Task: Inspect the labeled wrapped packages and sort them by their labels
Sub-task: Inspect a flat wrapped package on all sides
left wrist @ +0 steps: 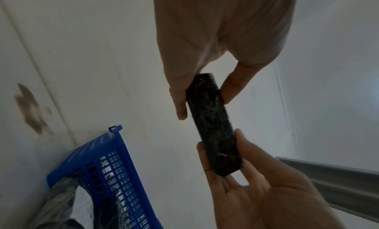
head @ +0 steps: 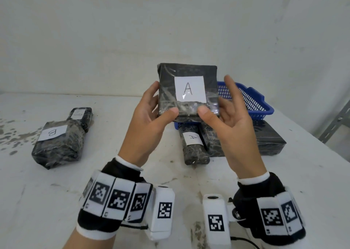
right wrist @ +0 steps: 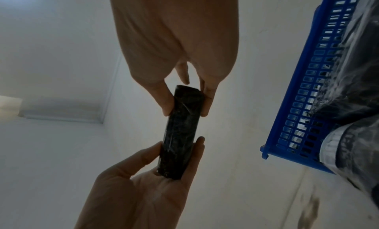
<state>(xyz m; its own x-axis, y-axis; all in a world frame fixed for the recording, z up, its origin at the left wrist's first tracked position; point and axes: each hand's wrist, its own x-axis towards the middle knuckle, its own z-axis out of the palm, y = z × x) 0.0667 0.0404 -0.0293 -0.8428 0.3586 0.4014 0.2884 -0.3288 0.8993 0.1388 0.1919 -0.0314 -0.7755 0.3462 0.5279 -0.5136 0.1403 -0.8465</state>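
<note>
From the head view, both hands hold a flat black wrapped package [head: 187, 91] upright above the middle of the table [head: 189, 176], its white label reading "A" turned toward the camera. The left hand [head: 149, 123] pinches the lower left corner, thumb on the front and fingers behind; the right hand [head: 229, 123] pinches the lower right corner with its thumb in front (its forefinger stands up straight, clear of the wrapping). Behind the held package a blue basket [head: 253, 101] sits toward the far right edge, with another "A" package [head: 195, 144] and a larger black package [head: 269, 141] lying in front of it. Near the left edge lie a "B" package [head: 58, 144] and a smaller one [head: 80, 117] just behind it. The left wrist view shows the package [left wrist: 213, 125] edge-on, clamped between thumb and fingers at both ends. The right wrist view shows the same two-ended pinch on the package [right wrist: 180, 132], the basket [right wrist: 303, 93] off to one side.
</note>
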